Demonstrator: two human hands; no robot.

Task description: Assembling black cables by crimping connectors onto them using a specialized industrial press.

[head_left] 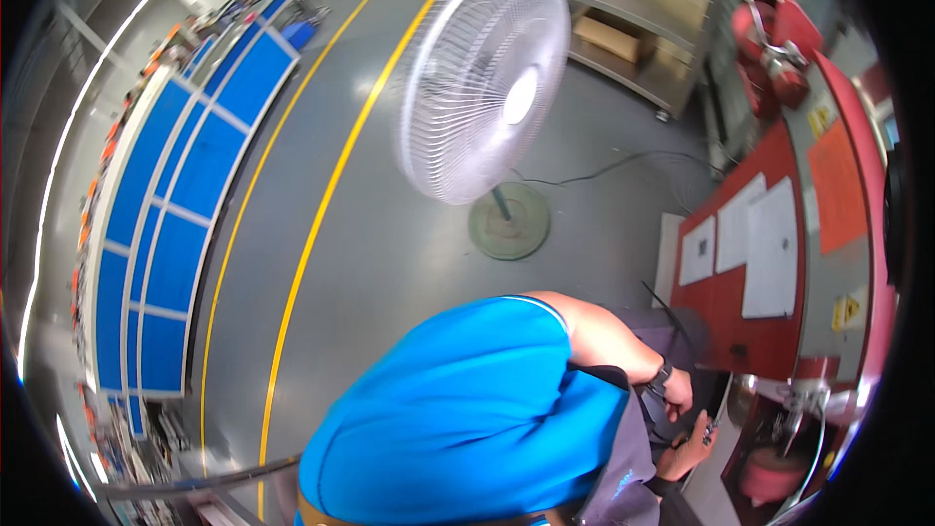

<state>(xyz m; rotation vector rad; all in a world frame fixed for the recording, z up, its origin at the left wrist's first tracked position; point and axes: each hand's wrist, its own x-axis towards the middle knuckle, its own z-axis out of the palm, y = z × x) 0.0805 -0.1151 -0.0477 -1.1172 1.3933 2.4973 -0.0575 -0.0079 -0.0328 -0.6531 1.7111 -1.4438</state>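
Note:
My head is turned aside, so my blue-shirted shoulder [458, 409] and grey apron [623, 468] fill the lower middle. My left forearm reaches right, with a dark watch [663, 371] on its wrist. My left hand [678, 393] is curled against the apron, beside the red machine [750, 321]. Just below it, my right hand [690, 452] has its fingers bent near a small thin metal piece [714, 422]. Both hands are small and partly hidden, so I cannot make out their grip.
A white pedestal fan [482, 83] on a round green base [508, 221] stands on the grey floor with a yellow line [321, 214]. Blue panels [185, 195] run along the left. White sheets [769, 244] lie on the red machine. Metal shelving [633, 29] stands behind.

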